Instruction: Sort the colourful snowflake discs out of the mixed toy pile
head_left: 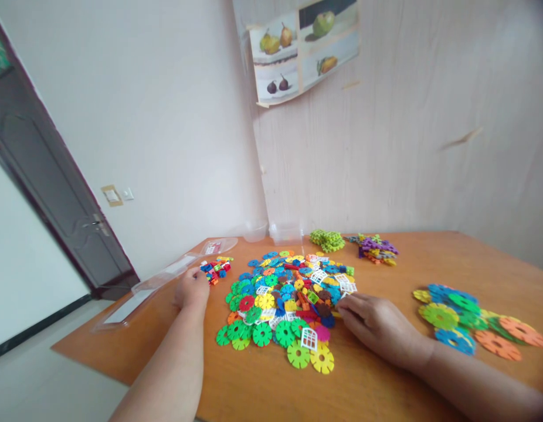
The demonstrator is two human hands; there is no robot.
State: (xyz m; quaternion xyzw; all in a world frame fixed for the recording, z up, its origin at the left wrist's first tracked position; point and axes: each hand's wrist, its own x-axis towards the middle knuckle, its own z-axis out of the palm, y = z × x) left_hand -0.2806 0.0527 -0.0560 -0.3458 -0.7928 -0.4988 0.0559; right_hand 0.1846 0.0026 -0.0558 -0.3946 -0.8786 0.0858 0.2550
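The right hand (379,326) is at the pile (288,292), left hand (193,288) beside the bricks (216,269); I cannot tell whether fingers grip anything. Light pinches probably suit.

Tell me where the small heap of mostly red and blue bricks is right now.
In the head view, the small brick heap lies left of centre on the table, between the left hand and the large mixed pile.

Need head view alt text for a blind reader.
A person's right hand is at the right edge of a heap of colourful notched discs and other pieces on a table; the left hand is at a cluster of bricks. More discs lie farther right.
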